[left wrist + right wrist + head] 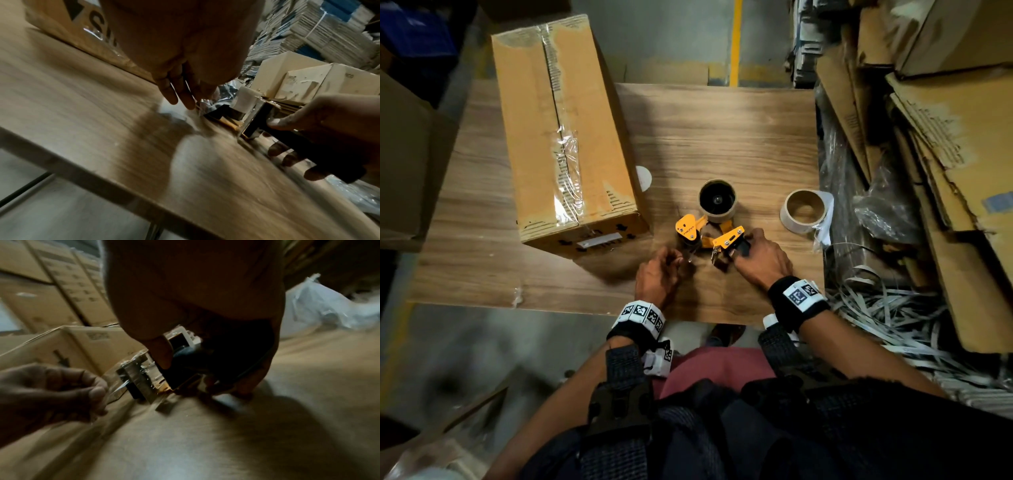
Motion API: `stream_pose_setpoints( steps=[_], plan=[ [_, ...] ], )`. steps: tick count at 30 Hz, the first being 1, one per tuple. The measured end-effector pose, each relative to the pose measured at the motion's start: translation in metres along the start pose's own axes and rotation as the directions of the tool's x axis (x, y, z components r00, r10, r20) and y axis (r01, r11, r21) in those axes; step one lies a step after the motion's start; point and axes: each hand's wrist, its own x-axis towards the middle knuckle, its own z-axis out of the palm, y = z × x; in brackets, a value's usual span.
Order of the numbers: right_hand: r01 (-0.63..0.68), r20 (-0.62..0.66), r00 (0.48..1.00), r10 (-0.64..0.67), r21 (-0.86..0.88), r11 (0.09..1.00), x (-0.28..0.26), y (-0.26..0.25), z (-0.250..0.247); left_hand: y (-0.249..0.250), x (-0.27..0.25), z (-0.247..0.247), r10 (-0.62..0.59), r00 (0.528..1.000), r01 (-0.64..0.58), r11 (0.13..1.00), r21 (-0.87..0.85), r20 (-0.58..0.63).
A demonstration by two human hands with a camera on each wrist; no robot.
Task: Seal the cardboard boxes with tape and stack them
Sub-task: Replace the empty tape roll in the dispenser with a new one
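One cardboard box left of the tape dispenser looks taped but unstacked, while your right hand grips the dispenser's handle and your left hand pinches its tape end.

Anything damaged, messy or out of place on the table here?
The cardboard box is scuffed: its top paper layer is torn away beside the seam, and the clear tape over it is wrinkled and bunched. A nearly spent tape roll trails loose film at the table's right edge.
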Motion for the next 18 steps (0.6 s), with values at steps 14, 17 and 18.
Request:
stream_pose_setpoints(
  steps=[14, 17, 18],
  plan=[
    [0.286, -0.044, 0.952, -0.302, -0.223, 0.932, 0.012, 0.001, 0.023, -0.008, 0.005, -0.008, 0.017, 1.0, -0.017, 1.0, 0.004, -0.012],
    [0.272, -0.065, 0.955, -0.29, -0.206, 0.94, 0.012, 0.0, 0.026, -0.008, 0.006, -0.012, 0.02, 1.0, -0.021, 0.998, 0.058, 0.011],
    [0.27, -0.066, 0.955, -0.29, -0.215, 0.938, 0.012, -0.002, 0.025, -0.009, 0.006, -0.012, 0.03, 0.999, -0.03, 0.997, 0.073, 0.011]
  ],
)
